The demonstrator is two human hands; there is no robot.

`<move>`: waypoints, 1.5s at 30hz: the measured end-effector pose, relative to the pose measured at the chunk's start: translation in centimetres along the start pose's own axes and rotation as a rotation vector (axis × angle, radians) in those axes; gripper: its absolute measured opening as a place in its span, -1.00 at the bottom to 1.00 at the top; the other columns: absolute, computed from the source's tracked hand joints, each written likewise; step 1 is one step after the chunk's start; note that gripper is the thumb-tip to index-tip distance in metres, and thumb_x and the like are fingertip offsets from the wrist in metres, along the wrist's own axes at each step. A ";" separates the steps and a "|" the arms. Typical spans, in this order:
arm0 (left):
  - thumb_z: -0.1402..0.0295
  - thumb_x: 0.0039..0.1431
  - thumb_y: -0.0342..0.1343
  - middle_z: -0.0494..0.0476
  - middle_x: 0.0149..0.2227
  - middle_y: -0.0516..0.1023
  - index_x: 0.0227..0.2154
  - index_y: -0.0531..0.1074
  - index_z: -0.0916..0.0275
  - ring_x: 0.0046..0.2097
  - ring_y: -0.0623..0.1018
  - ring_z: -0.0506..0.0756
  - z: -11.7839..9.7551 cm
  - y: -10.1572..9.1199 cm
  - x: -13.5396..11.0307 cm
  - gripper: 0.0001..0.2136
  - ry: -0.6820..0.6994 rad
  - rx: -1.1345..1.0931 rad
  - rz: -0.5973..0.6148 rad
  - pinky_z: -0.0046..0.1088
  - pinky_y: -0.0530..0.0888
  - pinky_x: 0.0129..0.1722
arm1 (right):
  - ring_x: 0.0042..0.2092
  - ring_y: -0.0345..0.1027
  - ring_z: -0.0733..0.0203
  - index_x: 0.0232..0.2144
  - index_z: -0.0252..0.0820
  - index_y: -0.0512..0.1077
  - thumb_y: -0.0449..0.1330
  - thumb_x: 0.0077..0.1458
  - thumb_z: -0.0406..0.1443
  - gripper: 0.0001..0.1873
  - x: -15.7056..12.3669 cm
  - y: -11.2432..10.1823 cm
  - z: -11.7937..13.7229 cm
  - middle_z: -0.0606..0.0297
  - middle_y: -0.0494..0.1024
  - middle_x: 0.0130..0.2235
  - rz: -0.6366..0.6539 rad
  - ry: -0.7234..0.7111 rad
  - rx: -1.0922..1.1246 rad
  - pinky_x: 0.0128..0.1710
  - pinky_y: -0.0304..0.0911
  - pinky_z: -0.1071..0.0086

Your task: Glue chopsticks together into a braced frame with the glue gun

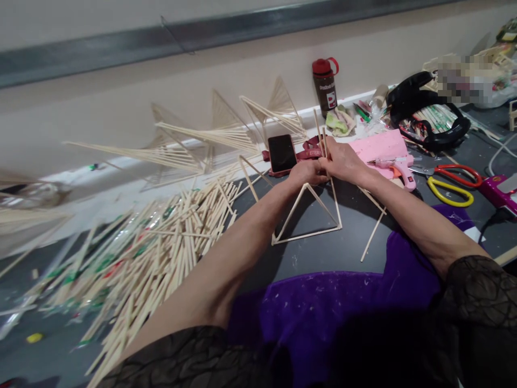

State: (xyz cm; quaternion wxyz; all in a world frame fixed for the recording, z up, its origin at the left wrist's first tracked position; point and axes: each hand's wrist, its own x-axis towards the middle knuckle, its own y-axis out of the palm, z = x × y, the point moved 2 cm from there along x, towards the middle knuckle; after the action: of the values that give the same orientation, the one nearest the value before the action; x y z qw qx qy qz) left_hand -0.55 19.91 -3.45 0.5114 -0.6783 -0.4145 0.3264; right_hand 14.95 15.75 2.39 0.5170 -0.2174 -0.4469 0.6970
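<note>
A small frame of joined wooden chopsticks (309,235) stands on the grey table before me, its base corners toward my body. At its far side my left hand (309,172) is closed, fingers curled at the sticks; the exact grip is partly hidden. Right beside it my right hand (342,160) pinches upright chopsticks (324,141) that rise above the fingers. The two hands meet over the frame's back. A phone (282,153) lies just beyond my left hand, with a dark red strap (309,152) behind the fingers.
Loose chopsticks (189,237) are heaped at left, some in wrappers. Finished-looking stick structures (226,137) line the wall. A bottle (325,89) stands behind. At right lie a pink glue gun (409,175), scissors (450,186), a black case (448,134) and purple cloth (323,296).
</note>
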 end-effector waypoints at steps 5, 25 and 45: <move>0.28 0.10 0.27 0.10 -0.31 0.72 -0.25 0.72 0.17 -0.20 0.65 0.17 0.0 -0.2 0.1 -0.80 -0.015 -0.021 0.010 -0.46 0.40 -0.25 | -0.02 0.55 -0.06 0.15 -0.41 0.37 0.04 0.29 -0.41 -0.59 0.1 0.1 0.0 -0.09 0.67 -0.02 0.007 -0.033 -0.005 -0.02 0.35 0.19; 0.27 0.06 0.25 -0.03 -0.57 0.53 -0.33 0.64 0.21 -0.50 0.52 0.04 0.5 0.2 0.2 -0.84 -0.062 -0.186 0.056 -0.51 0.39 -0.44 | 0.00 0.53 -0.05 0.17 -0.39 0.38 0.02 0.30 -0.42 -0.58 0.1 -0.1 0.1 -0.11 0.66 0.03 0.035 -0.033 -0.027 0.01 0.36 0.18; 0.28 0.11 0.28 0.19 -0.23 0.75 -0.19 0.69 0.24 -0.13 0.69 0.22 -0.1 0.1 0.3 -0.76 -0.044 -0.024 0.016 -0.43 0.47 -0.18 | 0.01 0.56 -0.11 0.14 -0.40 0.37 0.06 0.28 -0.40 -0.60 0.3 0.3 0.1 -0.11 0.66 0.01 0.025 -0.030 -0.022 0.03 0.42 0.12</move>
State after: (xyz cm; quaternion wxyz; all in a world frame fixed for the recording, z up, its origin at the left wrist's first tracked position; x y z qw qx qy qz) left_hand -0.36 20.14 -3.49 0.4914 -0.6804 -0.4239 0.3403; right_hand 14.59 15.98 2.30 0.4991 -0.2182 -0.4594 0.7017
